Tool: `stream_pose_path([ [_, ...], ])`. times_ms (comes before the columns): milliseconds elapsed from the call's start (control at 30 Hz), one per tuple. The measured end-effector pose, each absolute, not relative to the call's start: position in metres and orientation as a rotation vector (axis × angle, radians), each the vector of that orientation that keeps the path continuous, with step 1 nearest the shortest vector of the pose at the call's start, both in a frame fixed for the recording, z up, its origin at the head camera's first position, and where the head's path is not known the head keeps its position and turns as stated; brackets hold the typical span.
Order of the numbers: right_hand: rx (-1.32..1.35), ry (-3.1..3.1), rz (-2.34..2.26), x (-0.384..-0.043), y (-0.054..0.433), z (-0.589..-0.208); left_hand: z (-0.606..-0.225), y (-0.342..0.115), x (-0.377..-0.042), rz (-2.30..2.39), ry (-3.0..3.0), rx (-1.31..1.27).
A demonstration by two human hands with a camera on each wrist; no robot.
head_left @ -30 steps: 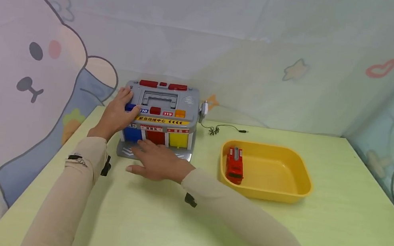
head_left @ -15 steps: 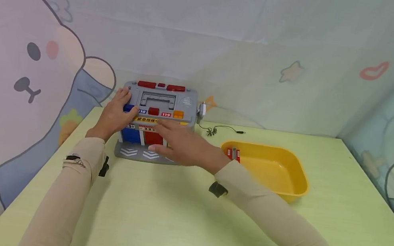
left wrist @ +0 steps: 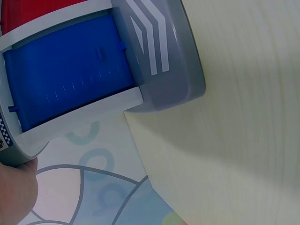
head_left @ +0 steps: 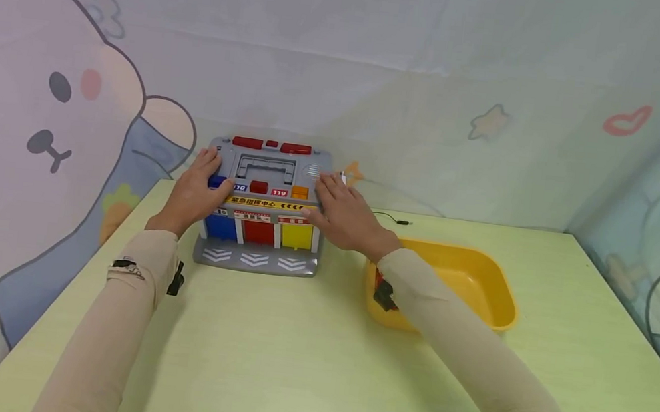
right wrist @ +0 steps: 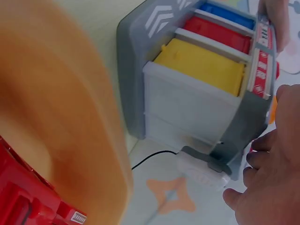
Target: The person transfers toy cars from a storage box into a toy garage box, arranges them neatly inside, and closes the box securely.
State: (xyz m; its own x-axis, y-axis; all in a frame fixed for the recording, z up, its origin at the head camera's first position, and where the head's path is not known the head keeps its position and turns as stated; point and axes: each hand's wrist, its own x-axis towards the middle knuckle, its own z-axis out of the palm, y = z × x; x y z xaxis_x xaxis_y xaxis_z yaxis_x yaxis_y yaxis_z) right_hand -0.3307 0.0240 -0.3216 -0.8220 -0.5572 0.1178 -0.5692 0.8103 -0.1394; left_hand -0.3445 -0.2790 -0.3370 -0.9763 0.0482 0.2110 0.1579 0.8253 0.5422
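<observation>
A grey toy garage with blue, red and yellow doors stands at the back left of the table. My left hand rests on its left top corner, the thumb by the blue button. At its right top corner is my right hand, fingers extended over the edge near the orange button. In the left wrist view the blue door is down, and part of my left hand shows at the lower left. The right wrist view shows the yellow door down too, with my right hand's fingers by the roof.
A yellow tray stands right of the garage, partly behind my right forearm. A red toy vehicle lies in it. A thin black cable lies behind the tray. A patterned cloth backdrop rises behind the table.
My right hand has moved up and right from in front of the garage doors to its right top corner, uncovering the doors. My left hand has stayed on the left corner.
</observation>
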Motion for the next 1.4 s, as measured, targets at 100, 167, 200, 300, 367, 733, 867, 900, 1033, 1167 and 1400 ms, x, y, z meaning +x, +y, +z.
stream_pose_path([
  [100, 0.929, -2.934, 0.256, -0.334, 0.026, -0.324, -0.337, -0.276, -0.347, -0.87, -2.816, -0.17],
  [167, 0.931, -2.93, 0.258, -0.336, 0.027, -0.325, -0.337, -0.275, -0.351, -0.875, -2.812, -0.181],
  [200, 0.926, -2.93, 0.264, -0.337, 0.027, -0.326, -0.338, -0.274, -0.352, -0.876, -2.81, -0.184],
  [300, 0.909, -2.932, 0.267, -0.339, 0.028, -0.329, -0.342, -0.273, -0.357, -0.875, -2.813, -0.188],
  [367, 0.897, -2.938, 0.241, -0.34, 0.028, -0.332, -0.345, -0.273, -0.36, -0.87, -2.816, -0.191],
  [733, 0.879, -2.971, 0.13, -0.34, 0.001, -0.34, -0.36, -0.298, -0.357, -0.8, -2.808, -0.207],
  [867, 0.883, -2.969, 0.087, -0.341, -0.008, -0.342, -0.362, -0.307, -0.354, -0.765, -2.823, -0.216],
  [900, 0.888, -2.968, 0.083, -0.341, -0.01, -0.342, -0.362, -0.309, -0.353, -0.742, -2.818, -0.222],
  [1033, 0.897, -2.961, 0.069, -0.343, -0.017, -0.341, -0.359, -0.316, -0.35, -0.626, -2.756, -0.294],
  [1167, 0.885, -2.948, 0.066, -0.347, -0.022, -0.341, -0.355, -0.317, -0.349, -0.51, -2.677, -0.417],
  [1400, 0.883, -2.954, 0.12, -0.35, -0.025, -0.351, -0.361, -0.298, -0.343, -0.398, -2.703, -0.607],
])
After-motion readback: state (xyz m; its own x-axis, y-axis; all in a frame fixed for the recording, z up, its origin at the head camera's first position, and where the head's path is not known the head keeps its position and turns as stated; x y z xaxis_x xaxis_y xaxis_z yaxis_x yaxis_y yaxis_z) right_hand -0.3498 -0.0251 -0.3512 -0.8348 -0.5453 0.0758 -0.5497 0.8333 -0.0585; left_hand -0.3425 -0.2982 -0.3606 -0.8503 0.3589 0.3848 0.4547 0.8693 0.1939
